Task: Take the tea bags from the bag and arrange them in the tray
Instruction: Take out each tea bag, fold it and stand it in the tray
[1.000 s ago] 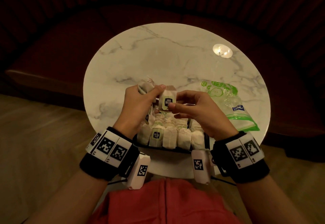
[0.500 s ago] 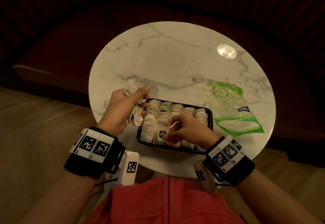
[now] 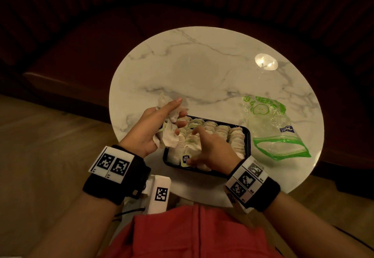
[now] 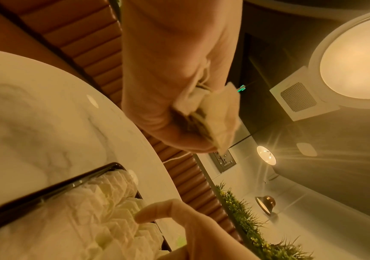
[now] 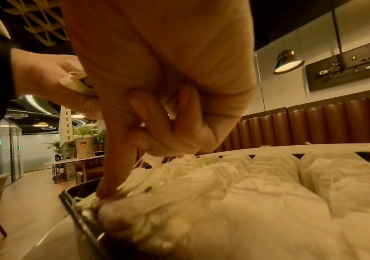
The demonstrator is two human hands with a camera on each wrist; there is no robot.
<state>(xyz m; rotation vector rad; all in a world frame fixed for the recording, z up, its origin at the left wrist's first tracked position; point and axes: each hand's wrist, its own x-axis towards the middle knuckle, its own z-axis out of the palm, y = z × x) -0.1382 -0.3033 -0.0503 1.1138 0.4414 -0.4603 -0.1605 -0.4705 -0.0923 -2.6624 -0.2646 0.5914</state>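
Note:
A black tray (image 3: 248,136) near the round table's front edge is packed with rows of white tea bags (image 3: 220,134). My left hand (image 3: 153,128) hovers over the tray's left end and grips a bunch of several tea bags (image 3: 170,136), seen close in the left wrist view (image 4: 215,112). My right hand (image 3: 210,152) lies over the tray's front rows. One straight finger (image 5: 107,190) presses a tea bag with a dark tag (image 3: 185,159) into the near-left corner, and the other fingers are loosely curled around nothing. The clear zip bag (image 3: 271,128) with green trim lies flat to the right.
The marble table (image 3: 202,71) has bare surface behind the tray. A dark padded bench curves round its far side. A ceiling lamp's reflection (image 3: 266,61) shines at the back right. The tray's rim (image 5: 77,211) sits close to the table's near edge.
My right hand took the tagged tea bag from between both hands and set it down in the tray's front row. The left hand drew away to the left with its bunch.

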